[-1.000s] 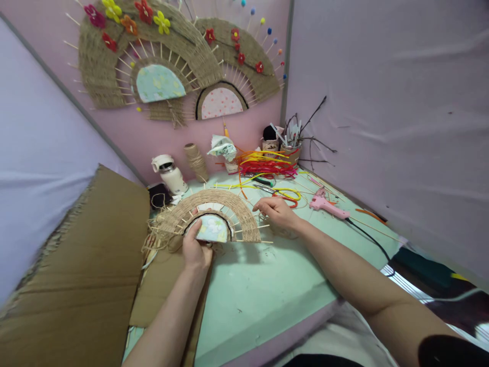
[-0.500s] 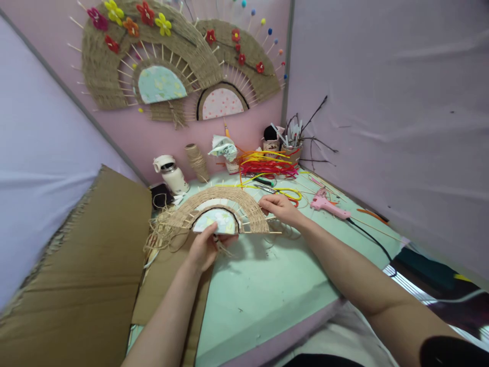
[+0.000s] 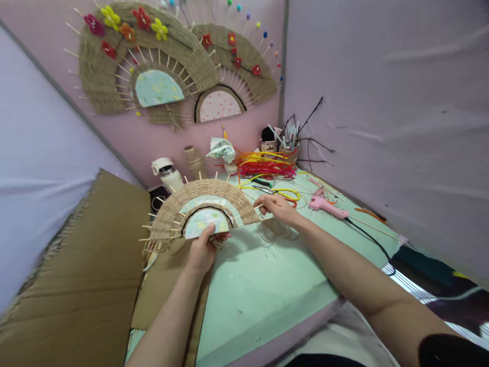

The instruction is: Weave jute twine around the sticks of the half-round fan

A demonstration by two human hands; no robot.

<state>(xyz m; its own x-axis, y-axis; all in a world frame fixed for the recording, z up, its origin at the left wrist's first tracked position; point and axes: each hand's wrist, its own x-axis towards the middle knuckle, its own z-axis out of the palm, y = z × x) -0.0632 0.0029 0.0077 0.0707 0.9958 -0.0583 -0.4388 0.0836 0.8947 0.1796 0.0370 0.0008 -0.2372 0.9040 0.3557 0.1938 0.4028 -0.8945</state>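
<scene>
Tan twine, woven over pale sticks: the woven fan [image 3: 235, 194] is a half-ring held above the mint-green table [image 3: 263, 290], at its left part, sticks projecting from the outer rim. At its centre, a half-disc [image 3: 204, 221] of pale blue-green patterned cloth, edged with a dark line.

Left hand [image 3: 202, 251]: closed on the lower middle of the fan, thumb flat on the cloth, other fingers behind.

Right hand [image 3: 278, 208]: at the fan's right end, fingers curled in, thumb and forefinger drawn together by a stick tip. Whether twine or stick is pinched there, I cannot tell. Loose twine [image 3: 275, 233] lies in loops below this hand.

Surroundings: brown cardboard [image 3: 76, 265] to the left. Behind the fan, a white bottle [image 3: 171, 177] and a twine spool [image 3: 194, 162]. Red, orange and yellow fuzzy stems [image 3: 267, 167] in a heap at the back; scissors [image 3: 287, 193] nearer me. Pink glue gun [image 3: 327, 205] to the right of my right hand, its dark cord running right. Two larger fans, one with multicoloured flowers [image 3: 208, 71], on the pink wall [image 3: 122, 137].
</scene>
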